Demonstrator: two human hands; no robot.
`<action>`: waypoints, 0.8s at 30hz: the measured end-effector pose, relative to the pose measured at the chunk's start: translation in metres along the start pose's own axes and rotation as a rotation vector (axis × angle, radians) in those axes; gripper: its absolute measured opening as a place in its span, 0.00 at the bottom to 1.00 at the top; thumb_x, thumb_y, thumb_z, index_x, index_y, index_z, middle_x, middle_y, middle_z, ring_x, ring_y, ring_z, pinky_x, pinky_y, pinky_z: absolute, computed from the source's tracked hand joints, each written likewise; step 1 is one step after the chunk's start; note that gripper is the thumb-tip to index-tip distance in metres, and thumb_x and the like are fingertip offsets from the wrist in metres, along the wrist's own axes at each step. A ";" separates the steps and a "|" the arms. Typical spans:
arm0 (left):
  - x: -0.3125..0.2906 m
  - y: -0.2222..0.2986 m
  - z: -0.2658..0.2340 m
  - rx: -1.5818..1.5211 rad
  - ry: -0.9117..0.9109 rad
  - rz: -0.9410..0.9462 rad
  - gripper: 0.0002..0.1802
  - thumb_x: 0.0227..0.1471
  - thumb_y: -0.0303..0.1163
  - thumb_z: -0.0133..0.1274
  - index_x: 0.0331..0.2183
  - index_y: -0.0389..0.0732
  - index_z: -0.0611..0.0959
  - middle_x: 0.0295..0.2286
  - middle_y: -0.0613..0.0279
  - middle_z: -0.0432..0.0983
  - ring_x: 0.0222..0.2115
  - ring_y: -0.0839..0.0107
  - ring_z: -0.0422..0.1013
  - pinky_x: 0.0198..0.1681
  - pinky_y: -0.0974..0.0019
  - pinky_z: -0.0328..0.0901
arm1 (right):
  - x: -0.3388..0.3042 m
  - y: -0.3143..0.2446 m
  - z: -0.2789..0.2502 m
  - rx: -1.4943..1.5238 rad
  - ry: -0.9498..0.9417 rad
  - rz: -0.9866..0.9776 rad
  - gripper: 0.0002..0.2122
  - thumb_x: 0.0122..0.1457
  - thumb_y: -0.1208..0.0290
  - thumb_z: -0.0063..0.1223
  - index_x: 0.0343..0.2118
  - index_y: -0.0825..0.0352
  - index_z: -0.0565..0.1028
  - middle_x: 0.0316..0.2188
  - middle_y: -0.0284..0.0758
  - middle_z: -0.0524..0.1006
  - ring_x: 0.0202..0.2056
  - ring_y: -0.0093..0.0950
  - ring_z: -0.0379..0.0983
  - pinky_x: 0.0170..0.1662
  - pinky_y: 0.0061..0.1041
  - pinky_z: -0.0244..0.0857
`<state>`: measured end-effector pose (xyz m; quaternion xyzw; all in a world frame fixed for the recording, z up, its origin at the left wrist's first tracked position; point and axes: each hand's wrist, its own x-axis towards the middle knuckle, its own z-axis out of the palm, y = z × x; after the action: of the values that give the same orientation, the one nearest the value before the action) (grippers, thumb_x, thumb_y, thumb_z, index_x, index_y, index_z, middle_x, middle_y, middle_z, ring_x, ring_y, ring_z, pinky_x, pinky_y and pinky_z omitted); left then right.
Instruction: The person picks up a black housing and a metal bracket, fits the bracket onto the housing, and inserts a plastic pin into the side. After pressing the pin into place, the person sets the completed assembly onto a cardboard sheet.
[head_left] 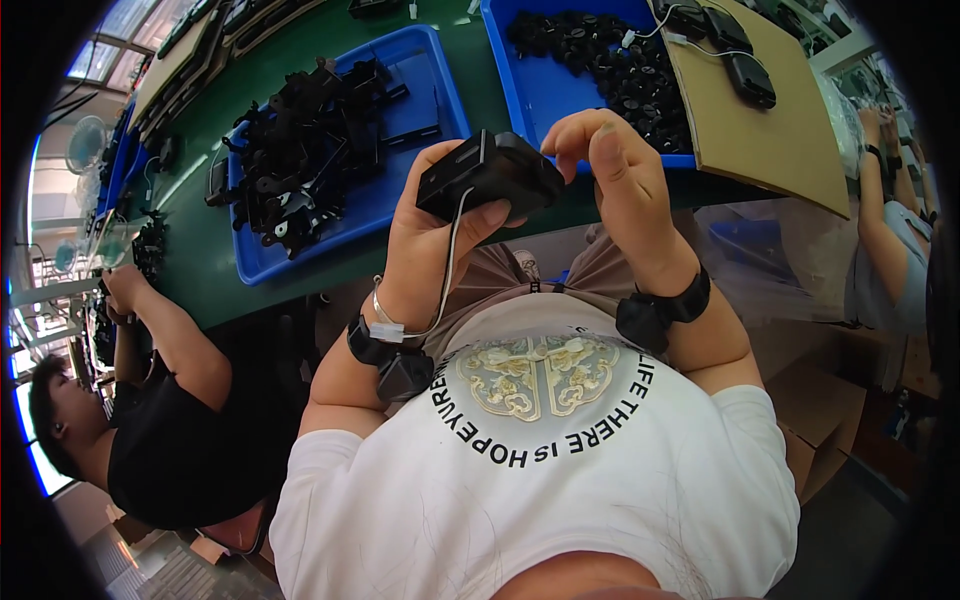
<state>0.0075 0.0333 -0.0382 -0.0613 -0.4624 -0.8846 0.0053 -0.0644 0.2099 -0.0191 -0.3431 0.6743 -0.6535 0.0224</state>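
My left hand [425,240] is closed around a black box-shaped plastic device [495,180], held up over the near table edge with its thumb on the near side. A thin white cable [449,255] runs from the device down past my left wrist, ending in a small white connector [387,331]. Close to the device's right end is my right hand [640,195], its index finger bent toward the casing and its thumb raised apart. Whether that fingertip touches the casing, I cannot tell. Nothing shows between the right fingers.
On the green table [345,25], a blue tray [452,95] holds black plastic brackets [290,165]. Another blue tray [505,70] has small black round parts [640,85]. Cardboard [770,145] across its right side carries black devices [748,80] with white cables. People work at left [180,430] and right [880,215].
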 end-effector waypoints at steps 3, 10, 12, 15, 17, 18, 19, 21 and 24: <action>0.005 -0.002 0.003 -0.052 0.077 0.046 0.27 0.47 0.19 0.54 0.48 0.41 0.63 0.40 0.59 0.71 0.40 0.67 0.70 0.39 0.63 0.71 | -0.004 -0.007 0.005 -0.166 0.038 -0.061 0.18 0.60 0.57 0.42 0.38 0.71 0.73 0.40 0.41 0.69 0.40 0.26 0.64 0.46 0.22 0.57; 0.011 -0.007 -0.004 0.032 0.206 0.246 0.23 0.48 0.18 0.52 0.45 0.41 0.64 0.39 0.59 0.71 0.38 0.68 0.71 0.39 0.64 0.72 | -0.010 -0.025 0.013 -0.580 -0.258 -0.434 0.27 0.58 0.58 0.45 0.55 0.71 0.60 0.59 0.47 0.53 0.57 0.40 0.50 0.58 0.33 0.43; 0.012 -0.005 0.002 0.000 0.188 0.285 0.21 0.48 0.18 0.52 0.43 0.41 0.64 0.39 0.58 0.72 0.37 0.68 0.72 0.38 0.65 0.72 | -0.007 -0.017 0.016 -0.544 -0.222 -0.369 0.27 0.58 0.58 0.45 0.55 0.71 0.60 0.59 0.47 0.53 0.58 0.40 0.50 0.58 0.33 0.42; 0.011 -0.005 -0.008 0.083 0.179 0.314 0.21 0.48 0.18 0.52 0.43 0.41 0.64 0.37 0.60 0.72 0.37 0.70 0.72 0.38 0.66 0.72 | -0.003 -0.011 0.017 -0.463 -0.150 -0.231 0.27 0.58 0.58 0.45 0.55 0.71 0.60 0.59 0.47 0.52 0.58 0.40 0.49 0.59 0.34 0.40; 0.013 -0.005 -0.009 0.122 0.179 0.328 0.21 0.48 0.17 0.52 0.42 0.41 0.64 0.37 0.60 0.72 0.37 0.70 0.72 0.38 0.67 0.72 | -0.003 -0.021 0.012 -0.451 -0.184 -0.295 0.27 0.58 0.58 0.45 0.55 0.71 0.60 0.59 0.47 0.52 0.59 0.40 0.47 0.60 0.34 0.39; 0.014 -0.005 -0.008 0.118 0.181 0.330 0.21 0.47 0.17 0.52 0.42 0.41 0.64 0.36 0.60 0.73 0.37 0.70 0.72 0.37 0.67 0.72 | -0.003 -0.023 0.011 -0.446 -0.200 -0.327 0.27 0.58 0.58 0.45 0.55 0.72 0.60 0.60 0.47 0.52 0.60 0.40 0.47 0.60 0.34 0.38; 0.016 -0.005 -0.006 0.114 0.182 0.331 0.21 0.47 0.17 0.53 0.41 0.41 0.64 0.36 0.60 0.73 0.37 0.71 0.72 0.37 0.68 0.71 | -0.002 -0.022 0.012 -0.448 -0.201 -0.329 0.27 0.58 0.58 0.45 0.55 0.72 0.60 0.60 0.47 0.52 0.60 0.40 0.47 0.60 0.34 0.38; 0.023 -0.002 -0.005 0.108 0.174 0.335 0.21 0.47 0.16 0.53 0.41 0.41 0.64 0.35 0.61 0.73 0.36 0.71 0.72 0.37 0.68 0.71 | 0.002 -0.017 0.014 -0.433 -0.174 -0.328 0.27 0.58 0.58 0.44 0.55 0.72 0.60 0.60 0.46 0.51 0.60 0.40 0.46 0.60 0.33 0.38; 0.037 0.012 -0.008 0.212 0.101 0.452 0.22 0.46 0.16 0.54 0.41 0.40 0.64 0.34 0.61 0.74 0.36 0.72 0.72 0.36 0.71 0.70 | 0.013 -0.023 0.007 -0.436 -0.105 -0.315 0.27 0.59 0.58 0.44 0.56 0.72 0.60 0.60 0.46 0.50 0.60 0.39 0.46 0.60 0.33 0.37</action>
<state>-0.0293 0.0216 -0.0283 -0.1179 -0.5260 -0.8095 0.2326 -0.0613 0.1995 0.0065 -0.4739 0.7352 -0.4698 -0.1191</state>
